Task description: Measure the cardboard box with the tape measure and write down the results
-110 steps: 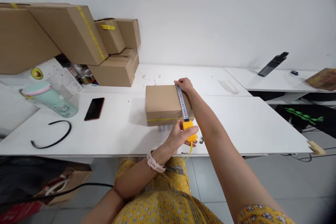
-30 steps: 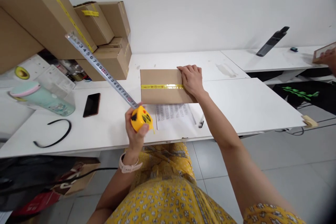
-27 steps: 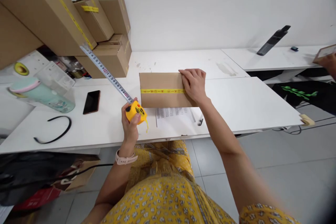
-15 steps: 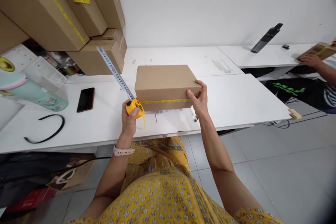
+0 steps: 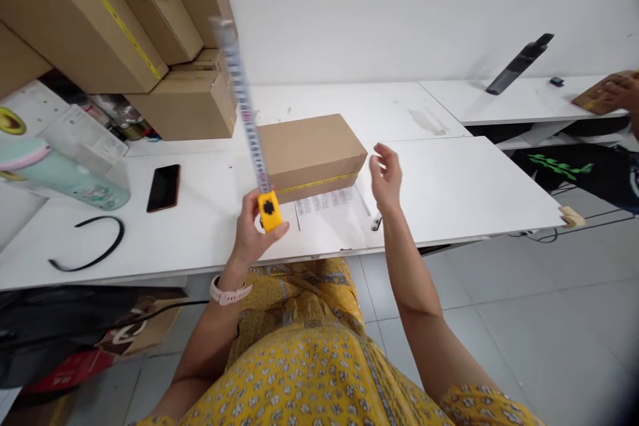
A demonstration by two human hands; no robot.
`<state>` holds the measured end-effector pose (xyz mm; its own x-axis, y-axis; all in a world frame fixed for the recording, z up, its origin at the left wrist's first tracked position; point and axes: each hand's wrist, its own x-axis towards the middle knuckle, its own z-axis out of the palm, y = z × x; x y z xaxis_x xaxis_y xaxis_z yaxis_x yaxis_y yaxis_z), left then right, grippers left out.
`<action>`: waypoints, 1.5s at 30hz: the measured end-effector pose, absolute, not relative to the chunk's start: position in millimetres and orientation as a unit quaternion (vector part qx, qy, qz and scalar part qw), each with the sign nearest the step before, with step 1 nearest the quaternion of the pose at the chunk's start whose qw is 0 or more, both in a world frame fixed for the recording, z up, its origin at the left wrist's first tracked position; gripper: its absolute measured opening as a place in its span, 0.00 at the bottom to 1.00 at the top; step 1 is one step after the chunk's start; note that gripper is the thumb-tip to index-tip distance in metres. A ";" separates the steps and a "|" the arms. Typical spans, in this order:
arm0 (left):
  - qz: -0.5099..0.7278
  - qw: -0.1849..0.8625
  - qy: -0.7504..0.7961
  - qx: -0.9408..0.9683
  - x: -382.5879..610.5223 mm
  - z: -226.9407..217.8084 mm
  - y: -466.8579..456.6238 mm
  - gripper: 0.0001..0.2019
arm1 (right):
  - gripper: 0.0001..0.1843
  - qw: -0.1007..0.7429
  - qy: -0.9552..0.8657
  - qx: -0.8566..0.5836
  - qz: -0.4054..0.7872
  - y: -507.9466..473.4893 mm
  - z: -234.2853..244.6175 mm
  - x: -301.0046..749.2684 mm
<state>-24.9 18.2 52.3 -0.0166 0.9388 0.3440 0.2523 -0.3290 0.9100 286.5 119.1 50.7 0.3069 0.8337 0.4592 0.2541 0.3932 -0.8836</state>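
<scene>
My left hand (image 5: 253, 229) is closed around a yellow tape measure (image 5: 270, 212), its blade drawn out and pointing up and away, blurred near the tip. Behind the blade lies a closed cardboard box (image 5: 314, 143) with a strip of yellow tape along its front side. Just right of the box, my right hand (image 5: 386, 176) hangs in the air with fingers loosely curled and apart, holding nothing. A printed sheet (image 5: 332, 206) sticks out from under the box's front edge. A small black-and-white item (image 5: 376, 221) rests beside the sheet.
Stacked cardboard boxes (image 5: 182, 103) stand at the back left. A phone (image 5: 164, 188), a black headband-like loop (image 5: 120, 233) and a mint bottle (image 5: 64, 176) lie on the left. A dark bottle (image 5: 519, 65) stands far right, near another person's hand (image 5: 619, 90) on a box.
My right hand has let go of the box and moved slightly off it. The tape measure has turned more upright in my left hand. The box has rotated a little.
</scene>
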 end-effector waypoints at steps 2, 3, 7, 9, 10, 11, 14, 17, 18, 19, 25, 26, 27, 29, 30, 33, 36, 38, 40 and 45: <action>0.408 0.344 0.462 0.708 -20.1 63.9 -4.4 0.38 | 0.26 0.660 -0.520 -0.481 0.251 98.4 73.3 289.3; 0.341 0.358 0.453 0.742 -16.6 67.4 -14.2 0.38 | 0.28 0.666 -0.514 -0.465 0.274 87.2 84.3 290.4; 0.145 0.384 0.421 0.809 -0.6 65.9 -38.2 0.40 | 0.26 0.682 -0.491 -0.449 0.305 43.5 109.6 296.5; 0.109 0.396 0.409 0.815 4.4 59.9 -42.8 0.41 | 0.23 0.692 -0.464 -0.468 0.295 26.3 106.4 300.5; 0.104 0.406 0.407 0.812 5.9 56.7 -44.1 0.42 | 0.22 0.696 -0.449 -0.478 0.291 18.9 101.3 301.6; 0.108 0.419 0.408 0.804 7.1 53.7 -44.9 0.43 | 0.22 0.698 -0.435 -0.489 0.290 12.1 94.4 301.4; 0.164 0.458 0.428 0.762 11.2 47.7 -45.6 0.49 | 0.20 0.677 -0.434 -0.513 0.300 -6.9 69.3 289.8; 0.235 0.468 0.433 0.734 18.5 48.3 -42.7 0.50 | 0.18 0.596 -0.523 -0.524 0.310 -22.0 47.3 268.5; 0.258 0.459 0.429 0.734 21.1 50.2 -40.1 0.50 | 0.18 0.564 -0.558 -0.524 0.309 -24.0 41.4 263.5; 0.283 0.444 0.424 0.737 23.3 52.8 -36.3 0.50 | 0.18 0.540 -0.580 -0.529 0.304 -23.7 36.1 261.2; 0.477 0.185 0.435 0.741 19.3 88.9 20.8 0.43 | 0.22 0.430 -0.436 -0.780 0.130 22.7 8.6 304.7; 0.495 0.127 0.448 0.733 16.8 97.4 35.6 0.42 | 0.23 0.377 -0.430 -0.812 0.117 32.5 5.2 313.8; 0.502 0.075 0.465 0.726 14.5 105.5 51.2 0.41 | 0.24 0.321 -0.436 -0.833 0.115 41.3 2.5 320.9; 0.487 0.002 0.497 0.718 10.8 118.3 83.5 0.39 | 0.28 0.224 -0.464 -0.848 0.126 54.7 -1.4 328.8; 0.470 -0.018 0.515 0.717 9.3 122.0 99.2 0.38 | 0.29 0.188 -0.480 -0.847 0.129 59.4 -3.0 330.3; 0.392 -0.022 0.553 0.735 4.5 122.2 139.9 0.35 | 0.23 0.167 -0.527 -0.823 0.126 67.3 -9.0 333.3; 0.365 0.003 0.541 0.758 -1.6 115.1 163.0 0.31 | 0.16 0.263 -0.552 -0.777 0.148 69.2 -15.8 342.9; 0.380 0.003 0.522 0.764 -2.1 111.4 164.3 0.29 | 0.14 0.371 -0.526 -0.734 0.215 67.4 -16.3 351.5; 0.400 -0.018 0.501 0.767 5.9 106.4 152.6 0.26 | 0.17 0.491 -0.472 -0.658 0.321 62.8 -10.7 357.8; 0.365 0.057 0.394 0.842 71.6 61.5 86.4 0.14 | 0.21 0.627 -0.409 -0.494 0.442 48.5 16.9 353.7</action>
<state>71.6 86.4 61.5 0.4232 0.7048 0.5694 0.6221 -0.6829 0.3830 353.7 48.5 16.9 0.2753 0.9584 0.0756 -0.1504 0.1206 -0.9812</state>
